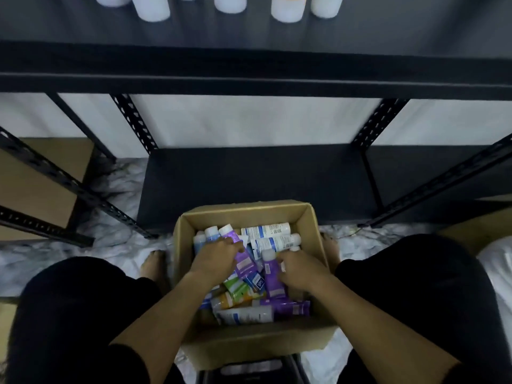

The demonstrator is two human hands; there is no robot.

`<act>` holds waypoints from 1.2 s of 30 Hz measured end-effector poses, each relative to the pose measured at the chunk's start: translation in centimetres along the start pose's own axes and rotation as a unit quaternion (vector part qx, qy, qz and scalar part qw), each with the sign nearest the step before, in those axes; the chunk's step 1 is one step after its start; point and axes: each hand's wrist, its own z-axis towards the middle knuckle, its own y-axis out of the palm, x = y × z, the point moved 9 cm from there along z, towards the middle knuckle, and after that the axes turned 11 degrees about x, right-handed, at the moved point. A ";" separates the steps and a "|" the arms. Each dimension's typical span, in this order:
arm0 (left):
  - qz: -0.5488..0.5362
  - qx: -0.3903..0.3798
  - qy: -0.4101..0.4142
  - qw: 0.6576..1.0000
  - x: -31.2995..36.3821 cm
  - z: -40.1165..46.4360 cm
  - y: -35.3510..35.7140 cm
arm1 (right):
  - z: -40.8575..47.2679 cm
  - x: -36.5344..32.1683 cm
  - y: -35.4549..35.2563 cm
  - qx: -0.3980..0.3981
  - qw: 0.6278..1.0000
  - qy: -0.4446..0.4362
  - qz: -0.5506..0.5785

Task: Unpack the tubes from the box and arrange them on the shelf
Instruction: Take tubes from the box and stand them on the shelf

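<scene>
The labels on the tubes (pixel 273 239) are too blurred to read.

A marble-patterned floor (pixel 119 242) carries the open cardboard box (pixel 246 345), into which both hands reach; beyond the hands stands a dark metal shelf (pixel 249 79), its upper board bearing white bottles (pixel 151 8), one orange-capped bottle (pixel 288 8); its lower board (pixel 255 178) sits just past the box.

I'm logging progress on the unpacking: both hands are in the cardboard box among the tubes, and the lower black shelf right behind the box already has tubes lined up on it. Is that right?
Not quite. Both the left hand and right hand are in the cardboard box among the tubes, but the head view shows the lower black shelf behind it bare. No tubes stand there yet.
</scene>
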 end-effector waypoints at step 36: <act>-0.146 0.085 -0.087 0.982 0.0 1.2 -3.2 | 3.8 2.7 0.4 0.027 0.999 0.037 0.025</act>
